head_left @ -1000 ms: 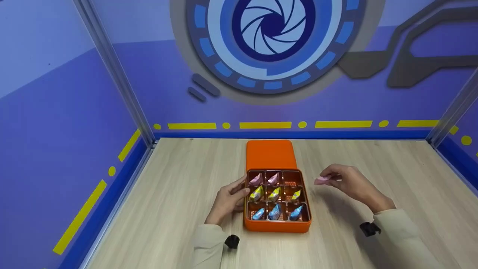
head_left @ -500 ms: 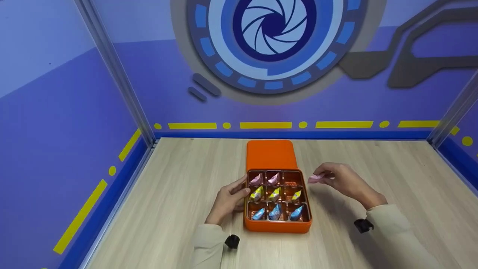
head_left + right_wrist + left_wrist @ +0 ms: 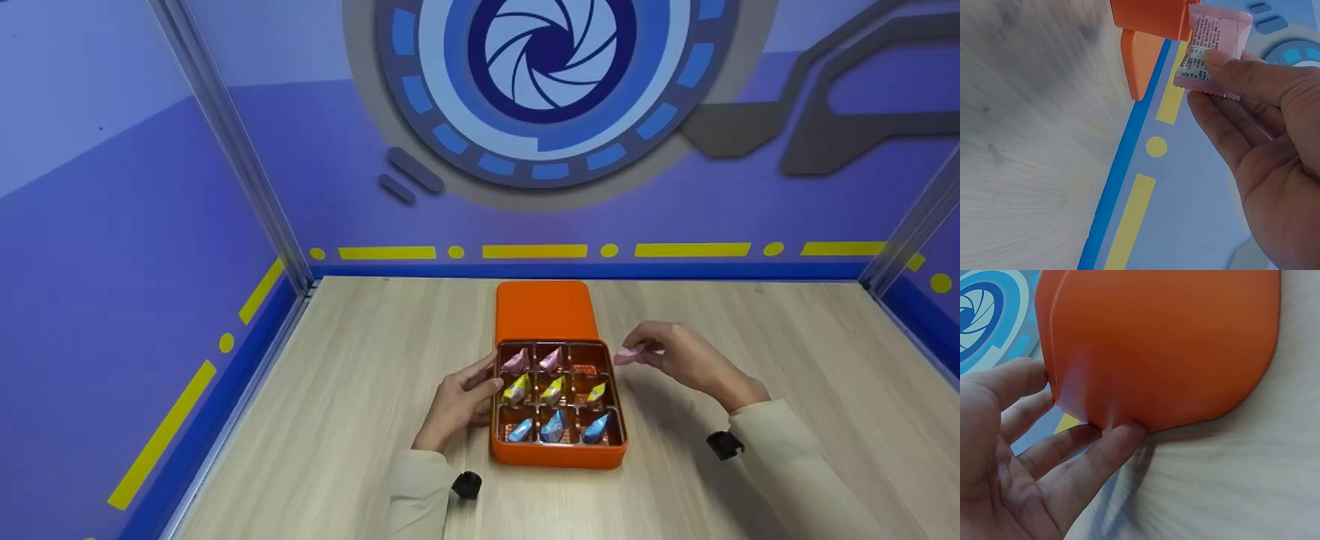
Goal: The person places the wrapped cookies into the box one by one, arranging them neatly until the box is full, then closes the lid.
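An orange box [image 3: 556, 454] lies open on the wooden table, its tray split into a three-by-three grid. Two pink sweets [image 3: 514, 361] fill the far row, and the far right cell [image 3: 586, 359] holds none. Yellow sweets [image 3: 553, 389] fill the middle row and blue sweets [image 3: 553, 427] the near row. My left hand [image 3: 480, 382] rests with straight fingers [image 3: 1089, 461] against the box's left wall [image 3: 1162, 343]. My right hand [image 3: 641, 351] pinches a pink sweet packet [image 3: 627, 355] just right of the box's far right corner. In the right wrist view the packet [image 3: 1216, 50] sits between thumb and fingers.
The orange lid [image 3: 545, 310] lies flat behind the box, touching its far edge. Blue walls with yellow stripes [image 3: 532, 251] close in the table at the back and both sides. Bare wood [image 3: 352, 375] spreads left and right of the box.
My right hand has carried the pink packet leftward, from well right of the box to its far right corner. The left hand and the box have stayed put.
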The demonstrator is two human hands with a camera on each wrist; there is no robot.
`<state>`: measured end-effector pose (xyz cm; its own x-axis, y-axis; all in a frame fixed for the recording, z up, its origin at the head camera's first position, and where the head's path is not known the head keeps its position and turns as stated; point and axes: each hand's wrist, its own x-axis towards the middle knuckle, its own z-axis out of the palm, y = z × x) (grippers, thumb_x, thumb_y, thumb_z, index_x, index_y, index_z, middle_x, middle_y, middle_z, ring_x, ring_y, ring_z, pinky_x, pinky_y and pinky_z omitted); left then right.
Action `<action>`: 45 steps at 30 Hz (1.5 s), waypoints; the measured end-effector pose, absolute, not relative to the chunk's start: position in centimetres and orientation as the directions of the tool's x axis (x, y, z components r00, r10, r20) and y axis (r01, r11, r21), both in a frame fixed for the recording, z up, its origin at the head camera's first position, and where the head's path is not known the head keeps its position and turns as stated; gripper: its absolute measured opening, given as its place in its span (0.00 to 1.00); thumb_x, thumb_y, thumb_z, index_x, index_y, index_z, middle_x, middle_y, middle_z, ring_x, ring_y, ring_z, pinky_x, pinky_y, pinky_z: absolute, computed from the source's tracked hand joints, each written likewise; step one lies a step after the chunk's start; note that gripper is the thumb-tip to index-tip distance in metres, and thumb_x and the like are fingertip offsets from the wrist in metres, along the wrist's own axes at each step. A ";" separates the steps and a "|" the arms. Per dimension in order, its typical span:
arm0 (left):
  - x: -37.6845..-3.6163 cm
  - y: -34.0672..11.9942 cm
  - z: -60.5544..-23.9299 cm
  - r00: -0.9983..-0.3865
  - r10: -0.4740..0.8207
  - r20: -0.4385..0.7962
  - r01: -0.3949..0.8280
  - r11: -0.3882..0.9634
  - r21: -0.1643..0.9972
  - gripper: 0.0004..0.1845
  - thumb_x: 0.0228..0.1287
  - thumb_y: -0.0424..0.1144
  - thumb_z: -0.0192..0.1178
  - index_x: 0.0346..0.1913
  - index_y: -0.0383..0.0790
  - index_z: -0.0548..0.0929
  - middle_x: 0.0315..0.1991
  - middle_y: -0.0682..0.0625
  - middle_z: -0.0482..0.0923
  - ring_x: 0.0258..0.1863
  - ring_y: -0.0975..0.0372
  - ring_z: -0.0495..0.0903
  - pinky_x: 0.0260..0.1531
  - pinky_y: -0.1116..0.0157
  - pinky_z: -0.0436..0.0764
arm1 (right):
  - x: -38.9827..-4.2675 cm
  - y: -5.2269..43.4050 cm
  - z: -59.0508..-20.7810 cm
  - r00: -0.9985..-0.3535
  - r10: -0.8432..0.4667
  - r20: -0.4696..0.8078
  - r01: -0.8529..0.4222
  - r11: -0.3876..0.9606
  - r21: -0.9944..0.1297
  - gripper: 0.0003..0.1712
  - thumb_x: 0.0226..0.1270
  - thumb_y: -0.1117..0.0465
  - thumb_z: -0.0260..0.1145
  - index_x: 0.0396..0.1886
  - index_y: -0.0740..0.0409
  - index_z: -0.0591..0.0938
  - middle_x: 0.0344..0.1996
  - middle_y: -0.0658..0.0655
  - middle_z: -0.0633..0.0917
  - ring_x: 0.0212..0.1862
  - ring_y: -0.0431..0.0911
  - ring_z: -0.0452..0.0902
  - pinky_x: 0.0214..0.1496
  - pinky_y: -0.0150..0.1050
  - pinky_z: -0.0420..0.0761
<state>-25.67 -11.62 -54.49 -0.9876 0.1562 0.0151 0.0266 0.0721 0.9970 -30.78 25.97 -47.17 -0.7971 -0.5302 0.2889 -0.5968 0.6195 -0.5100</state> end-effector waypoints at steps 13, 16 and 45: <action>-25.6 -11.6 -54.4 -0.988 0.149 0.034 0.048 0.089 0.995 0.29 0.77 0.43 0.67 0.78 0.49 0.75 0.73 0.35 0.72 0.51 0.56 0.86 0.36 0.55 0.90 | -31.3 25.2 -46.6 -0.767 -0.568 0.298 -0.632 0.590 -0.503 0.13 0.65 0.77 0.74 0.44 0.58 0.89 0.41 0.52 0.89 0.43 0.49 0.86 0.51 0.53 0.88; -25.6 -11.6 -54.5 -0.989 0.149 0.020 0.033 0.089 0.995 0.29 0.77 0.43 0.67 0.78 0.50 0.75 0.73 0.35 0.72 0.47 0.55 0.88 0.35 0.56 0.90 | -31.5 24.8 -46.5 -0.768 -0.572 0.287 -0.630 0.593 -0.502 0.13 0.66 0.77 0.74 0.45 0.59 0.89 0.41 0.52 0.89 0.43 0.50 0.86 0.52 0.53 0.87; -25.8 -11.4 -54.6 -0.990 0.140 0.015 0.030 0.101 0.994 0.30 0.77 0.41 0.67 0.78 0.48 0.75 0.74 0.35 0.71 0.59 0.52 0.83 0.35 0.56 0.90 | -32.9 21.7 -47.1 -0.689 -0.666 0.285 -0.712 0.548 -0.439 0.10 0.67 0.74 0.75 0.44 0.59 0.90 0.39 0.51 0.89 0.41 0.46 0.86 0.48 0.48 0.88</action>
<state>-25.81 -11.39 -54.63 -0.9900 0.1403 0.0155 0.0299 0.1013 0.9944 -32.94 21.69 -47.14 -0.6889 -0.6663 0.2855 -0.7121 0.5483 -0.4385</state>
